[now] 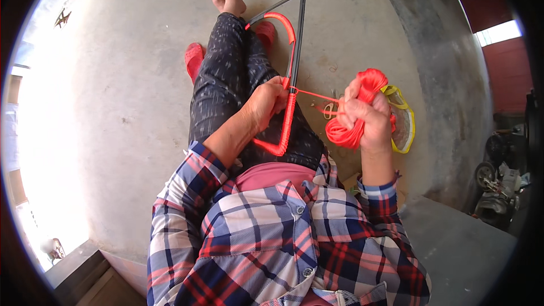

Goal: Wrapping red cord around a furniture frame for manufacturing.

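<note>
A dark metal frame (300, 28) with bent corners lies slantwise over my legs. Red cord (287, 122) is wound tightly along its near part, and a curved inner piece (286, 22) is covered in red too. My left hand (268, 102) is closed around the frame's side at the edge of the winding. To the right, my right hand (365, 114) grips a bundle of red cord (371, 80), whose loops stick out above and below the fist. Strands of cord stretch between the bundle and the frame.
Scissors (328, 110) lie on the concrete floor (141, 96) behind the strands. A yellow-rimmed bag or basket (409, 136) stands just right of my right hand. Red slippers (194, 59) are by my legs. A grey slab (453, 243) is at the lower right, with a wheeled thing (496, 184) beyond.
</note>
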{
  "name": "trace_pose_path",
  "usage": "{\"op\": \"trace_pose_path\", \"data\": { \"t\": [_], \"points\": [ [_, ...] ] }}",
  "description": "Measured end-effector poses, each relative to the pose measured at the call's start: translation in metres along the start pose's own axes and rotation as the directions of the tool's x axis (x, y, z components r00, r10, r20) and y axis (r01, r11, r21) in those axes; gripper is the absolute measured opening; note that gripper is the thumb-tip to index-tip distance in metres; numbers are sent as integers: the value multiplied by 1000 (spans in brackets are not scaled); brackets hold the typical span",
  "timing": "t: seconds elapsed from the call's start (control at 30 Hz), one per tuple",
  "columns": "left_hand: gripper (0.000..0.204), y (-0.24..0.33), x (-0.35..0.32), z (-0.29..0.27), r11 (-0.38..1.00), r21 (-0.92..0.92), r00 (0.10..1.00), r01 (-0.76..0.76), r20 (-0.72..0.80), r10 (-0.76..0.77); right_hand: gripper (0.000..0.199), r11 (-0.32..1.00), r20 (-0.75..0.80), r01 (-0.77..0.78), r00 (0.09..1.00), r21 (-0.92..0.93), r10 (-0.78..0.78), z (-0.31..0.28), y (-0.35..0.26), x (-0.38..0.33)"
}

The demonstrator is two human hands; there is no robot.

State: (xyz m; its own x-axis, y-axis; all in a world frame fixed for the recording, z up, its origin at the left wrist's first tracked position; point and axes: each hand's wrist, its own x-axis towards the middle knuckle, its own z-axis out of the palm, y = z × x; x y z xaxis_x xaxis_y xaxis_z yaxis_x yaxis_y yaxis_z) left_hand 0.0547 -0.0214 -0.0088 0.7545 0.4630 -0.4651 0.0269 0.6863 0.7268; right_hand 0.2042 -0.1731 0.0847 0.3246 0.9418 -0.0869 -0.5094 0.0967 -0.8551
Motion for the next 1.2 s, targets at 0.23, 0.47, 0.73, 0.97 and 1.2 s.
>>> {"op": "trace_pose_path", "data": {
  "t": [0.23,0.47,0.73,0.97,1.2],
  "points": [
    [9,2,4,-15,995,23,994,98,52,-100,12,984,49,-164,986,74,161,44,2,-25],
    [30,3,-19,14,156,878,528,-453,123,840,14,973,260,-33,965,230,-28,54,-45,-14],
    [12,42,-17,-29,565,773,815,-290,-110,569,30,344,339,270,928,-899,156,-2,3,26],
    [25,-2,-38,-28,849,520,990,94,-140,-24,29,616,125,15,983,-787,136,0,100,39],
    [3,54,-61,9,759,491,840,-427,-95,534,38,764,81,120,993,-634,-88,31,32,24]
  ]
}}
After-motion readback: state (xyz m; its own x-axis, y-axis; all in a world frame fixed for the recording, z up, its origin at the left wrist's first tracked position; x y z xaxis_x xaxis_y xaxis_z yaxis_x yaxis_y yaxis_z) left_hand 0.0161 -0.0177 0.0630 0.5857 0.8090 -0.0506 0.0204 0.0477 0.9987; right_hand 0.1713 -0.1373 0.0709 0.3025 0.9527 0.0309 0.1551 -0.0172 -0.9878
